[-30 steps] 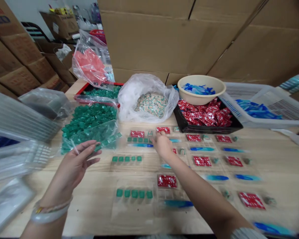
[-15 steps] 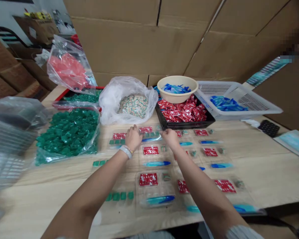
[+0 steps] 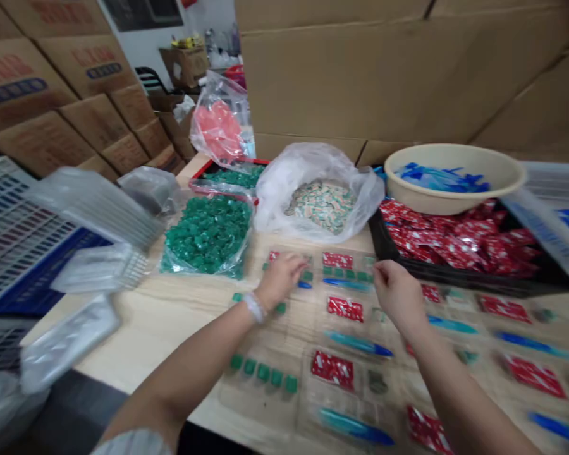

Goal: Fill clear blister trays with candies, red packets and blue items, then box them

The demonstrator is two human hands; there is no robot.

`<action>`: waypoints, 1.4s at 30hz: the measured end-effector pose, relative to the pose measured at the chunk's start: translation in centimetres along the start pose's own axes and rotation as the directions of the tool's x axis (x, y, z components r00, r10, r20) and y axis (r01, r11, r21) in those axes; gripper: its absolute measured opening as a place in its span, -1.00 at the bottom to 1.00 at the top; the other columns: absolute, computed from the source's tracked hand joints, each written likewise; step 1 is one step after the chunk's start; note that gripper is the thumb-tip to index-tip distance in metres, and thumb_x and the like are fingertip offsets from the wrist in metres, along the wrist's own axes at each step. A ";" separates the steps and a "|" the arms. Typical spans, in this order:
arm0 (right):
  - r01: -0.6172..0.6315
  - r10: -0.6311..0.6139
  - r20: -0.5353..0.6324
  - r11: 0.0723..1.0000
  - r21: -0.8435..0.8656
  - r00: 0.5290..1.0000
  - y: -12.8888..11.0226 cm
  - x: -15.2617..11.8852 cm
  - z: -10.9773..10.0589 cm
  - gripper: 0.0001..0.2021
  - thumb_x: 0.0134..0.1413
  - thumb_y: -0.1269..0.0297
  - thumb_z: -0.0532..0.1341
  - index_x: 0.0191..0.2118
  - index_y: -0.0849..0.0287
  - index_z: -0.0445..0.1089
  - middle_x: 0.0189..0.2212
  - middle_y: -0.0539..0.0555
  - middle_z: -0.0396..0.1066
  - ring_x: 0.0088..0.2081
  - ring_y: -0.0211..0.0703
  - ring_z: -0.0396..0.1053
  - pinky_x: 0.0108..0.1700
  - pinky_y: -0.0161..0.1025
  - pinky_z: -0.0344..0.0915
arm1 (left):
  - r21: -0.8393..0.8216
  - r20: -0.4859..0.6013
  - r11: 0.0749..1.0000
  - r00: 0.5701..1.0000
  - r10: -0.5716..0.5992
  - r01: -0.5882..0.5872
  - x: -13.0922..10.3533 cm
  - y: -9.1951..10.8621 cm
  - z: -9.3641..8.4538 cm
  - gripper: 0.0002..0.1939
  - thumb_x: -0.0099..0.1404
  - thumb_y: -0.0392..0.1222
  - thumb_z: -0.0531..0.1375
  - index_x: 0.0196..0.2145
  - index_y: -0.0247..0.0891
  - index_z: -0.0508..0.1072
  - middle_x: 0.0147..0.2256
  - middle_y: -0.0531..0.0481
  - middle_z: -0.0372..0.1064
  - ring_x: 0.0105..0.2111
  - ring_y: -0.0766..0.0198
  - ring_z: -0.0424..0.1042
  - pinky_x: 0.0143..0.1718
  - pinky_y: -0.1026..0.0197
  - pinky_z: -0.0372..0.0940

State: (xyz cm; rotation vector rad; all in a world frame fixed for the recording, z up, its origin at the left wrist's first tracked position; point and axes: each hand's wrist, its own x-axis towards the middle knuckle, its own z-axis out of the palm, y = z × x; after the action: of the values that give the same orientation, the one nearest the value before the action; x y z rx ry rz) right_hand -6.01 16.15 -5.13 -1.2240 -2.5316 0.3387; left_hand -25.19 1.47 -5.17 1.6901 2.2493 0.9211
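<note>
Left hand [image 3: 283, 275] pressing fingers-down on a clear tray [image 3: 289, 278] near the bench's far edge, right hand [image 3: 398, 294] loose above neighbouring trays; risk of scattering green pieces [image 3: 264, 372].

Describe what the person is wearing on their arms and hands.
Both hands are bare, with no gloves. The left hand has a pale, whitish bangle round the wrist. The forearms are uncovered; a light grey sleeve edge shows near the upper left arm at the bottom of the picture. The right hand shows no ring or band.
</note>
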 end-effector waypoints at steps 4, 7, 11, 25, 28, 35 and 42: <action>0.229 -0.270 0.116 0.931 0.285 0.956 -7.8 1.0 1.9 -0.68 0.08 0.17 -0.06 -0.47 0.19 0.35 -0.61 0.05 0.31 -0.52 -0.20 0.27 -0.42 -0.31 0.17 | -0.155 -0.383 0.820 0.732 -0.564 0.551 -6.6 -7.4 -11.1 -0.70 0.17 -0.08 0.07 -0.59 -0.30 0.39 -0.65 0.05 0.25 -0.56 0.32 0.25 -0.48 0.31 0.14; 0.323 -0.442 0.204 0.840 0.436 0.874 -14.8 0.7 4.1 -0.72 0.07 0.34 -0.06 -0.16 0.18 0.31 -0.47 0.04 0.37 -0.42 -0.22 0.31 -0.32 -0.32 0.22 | -0.312 -0.436 0.757 0.621 -0.651 0.574 -12.4 -10.5 -16.1 -0.87 0.07 -0.20 0.16 -0.42 -0.29 0.45 -0.56 0.06 0.32 -0.50 0.32 0.28 -0.43 0.34 0.14; 0.453 -0.608 0.365 0.782 0.428 0.705 -18.3 -3.0 5.3 -0.69 0.03 0.40 0.00 -0.09 0.18 0.29 -0.21 0.13 0.33 -0.24 -0.18 0.31 -0.17 -0.27 0.23 | -0.549 -0.167 0.625 0.659 -0.733 0.556 -18.8 -7.1 -13.8 -0.64 -0.13 -0.28 0.29 -0.27 -0.21 0.46 -0.34 -0.02 0.39 -0.34 0.23 0.34 -0.28 0.29 0.21; -0.152 0.015 0.495 0.959 0.238 0.869 -14.0 -8.9 6.0 -0.61 0.03 0.41 -0.03 0.02 0.32 0.19 -0.33 0.16 0.43 -0.32 -0.17 0.38 -0.31 -0.31 0.24 | -0.610 0.222 0.470 0.708 -0.671 0.638 -13.0 -5.2 -5.5 -0.87 -0.03 -0.24 0.19 -0.47 -0.32 0.33 -0.62 0.11 0.20 -0.60 0.39 0.21 -0.58 0.37 0.11; -0.242 0.028 0.510 0.901 0.359 0.860 -13.6 -9.4 5.9 -0.66 0.02 0.40 0.00 -0.05 0.28 0.25 -0.38 0.12 0.42 -0.38 -0.22 0.36 -0.37 -0.34 0.25 | -0.642 0.307 0.338 0.634 -0.710 0.688 -13.3 -4.0 -6.0 -0.84 -0.03 -0.26 0.17 -0.44 -0.34 0.29 -0.61 0.12 0.19 -0.63 0.45 0.18 -0.65 0.41 0.05; -0.708 0.039 0.773 0.434 0.557 0.633 -13.2 -10.0 1.1 -0.53 0.00 -0.13 -0.04 -0.26 0.23 0.22 -0.52 0.09 0.38 -0.65 -0.27 0.30 -0.64 -0.33 0.21 | -0.695 0.109 0.529 0.799 -0.592 0.487 -17.4 0.5 -8.6 -0.71 0.11 -0.16 0.10 -0.20 -0.26 0.17 -0.35 0.00 0.31 -0.44 0.35 0.33 -0.50 0.29 0.27; -0.794 -0.020 0.798 0.085 0.602 0.602 -6.6 -10.1 -4.6 -0.74 -0.08 0.10 0.17 -0.30 0.16 0.26 -0.58 -0.04 0.38 -0.62 -0.27 0.33 -0.62 -0.38 0.20 | -0.094 0.094 0.899 0.895 0.435 -0.427 -15.7 5.6 -5.8 -0.77 0.23 -0.36 -0.04 -0.20 -0.23 0.32 -0.19 -0.06 0.33 -0.16 0.23 0.27 -0.13 0.12 0.20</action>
State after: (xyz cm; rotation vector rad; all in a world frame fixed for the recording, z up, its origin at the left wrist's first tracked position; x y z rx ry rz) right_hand -3.08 4.52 -0.37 -1.2557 -1.3353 2.4751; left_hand -18.22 -14.14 -0.72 2.1956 1.7745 0.9456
